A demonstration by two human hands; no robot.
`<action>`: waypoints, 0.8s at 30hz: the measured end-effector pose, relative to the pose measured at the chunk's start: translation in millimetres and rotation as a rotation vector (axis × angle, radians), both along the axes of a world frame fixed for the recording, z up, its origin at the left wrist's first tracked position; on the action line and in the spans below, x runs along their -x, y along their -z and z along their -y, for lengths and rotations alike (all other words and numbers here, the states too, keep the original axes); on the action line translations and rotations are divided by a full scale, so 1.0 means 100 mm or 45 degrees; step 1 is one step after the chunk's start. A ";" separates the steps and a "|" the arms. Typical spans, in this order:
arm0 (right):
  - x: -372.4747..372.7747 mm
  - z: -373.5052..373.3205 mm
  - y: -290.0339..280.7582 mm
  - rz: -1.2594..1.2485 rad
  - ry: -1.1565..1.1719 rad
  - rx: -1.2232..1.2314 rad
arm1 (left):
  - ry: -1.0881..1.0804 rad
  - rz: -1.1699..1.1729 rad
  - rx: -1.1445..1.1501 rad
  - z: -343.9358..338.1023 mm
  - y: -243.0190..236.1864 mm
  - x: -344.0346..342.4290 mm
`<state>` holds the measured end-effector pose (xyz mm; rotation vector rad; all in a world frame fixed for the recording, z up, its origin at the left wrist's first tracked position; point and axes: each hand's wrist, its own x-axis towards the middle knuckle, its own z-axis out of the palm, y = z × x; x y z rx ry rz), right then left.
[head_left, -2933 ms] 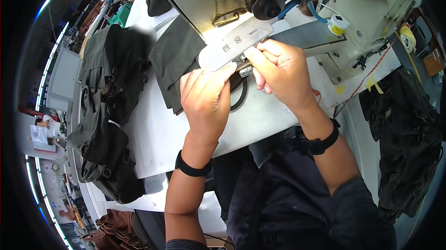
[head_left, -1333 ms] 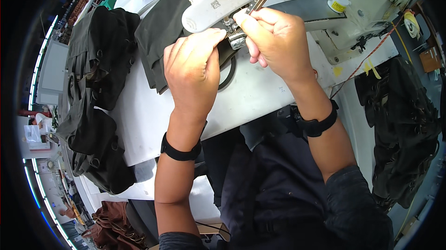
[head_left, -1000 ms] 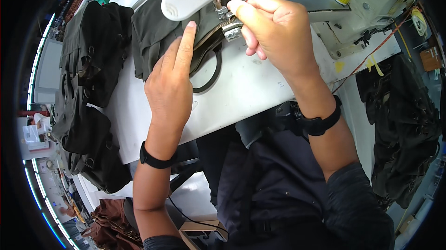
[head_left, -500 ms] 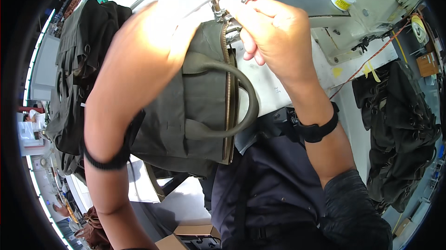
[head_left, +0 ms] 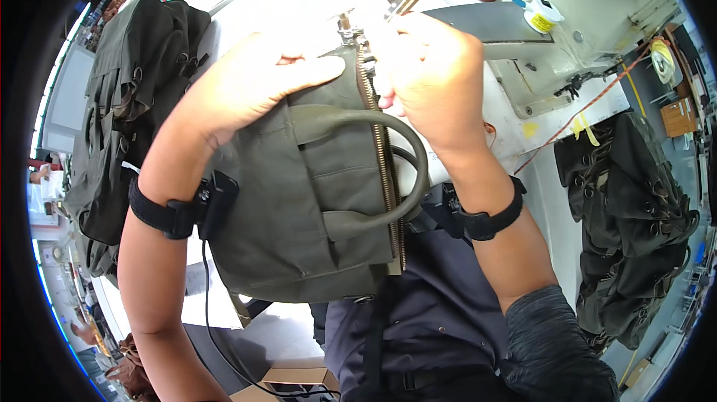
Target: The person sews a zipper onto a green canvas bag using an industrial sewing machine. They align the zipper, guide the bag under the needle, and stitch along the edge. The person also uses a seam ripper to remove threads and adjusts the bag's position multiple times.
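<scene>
A dark olive handbag (head_left: 261, 223) lies in front of me, with a rounded handle (head_left: 422, 155) and a long brass-toothed zipper (head_left: 387, 170) down its right edge. My left hand (head_left: 261, 77) grips the bag's far left part, thumb stretched over the fabric and fingers mostly hidden. My right hand (head_left: 437, 77) is closed beside the zipper's far end; what it pinches is hidden by the fingers and glare. Between both hands, the sewing machine's presser foot (head_left: 349, 32) stands at the bag's far edge, partly washed out by bright light.
Olive bags are piled at the left (head_left: 149, 66), and more dark bags (head_left: 627, 230) hang or lie at the right. The sewing machine's pale body (head_left: 597, 6) fills the far right, with a white round container (head_left: 541, 15) on it. A cardboard box (head_left: 299, 376) sits below.
My left hand has come back from the machine's head onto the bag. The bag has shifted slightly nearer and right. My right hand has moved slightly left and nearer, still closed.
</scene>
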<state>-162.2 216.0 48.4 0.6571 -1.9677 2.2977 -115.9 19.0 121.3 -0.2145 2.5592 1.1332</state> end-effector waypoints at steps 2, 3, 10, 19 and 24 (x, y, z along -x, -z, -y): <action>0.03 -0.02 0.09 -0.069 -0.009 0.014 | 0.072 -0.226 -0.146 0.02 0.12 0.02; 0.04 -0.04 0.06 -0.036 -0.040 -0.010 | 0.103 -0.347 -0.220 0.04 0.16 0.03; -0.09 -0.57 -0.24 -0.015 -0.165 -0.363 | 0.116 -0.247 -0.632 0.26 0.28 0.28; 1.15 -2.78 -2.02 -1.122 1.062 -0.922 | 0.090 -0.059 -0.568 0.20 0.19 0.30; 2.98 -3.89 -2.71 -0.433 0.897 -1.619 | 0.211 -0.081 -0.650 0.21 0.22 0.34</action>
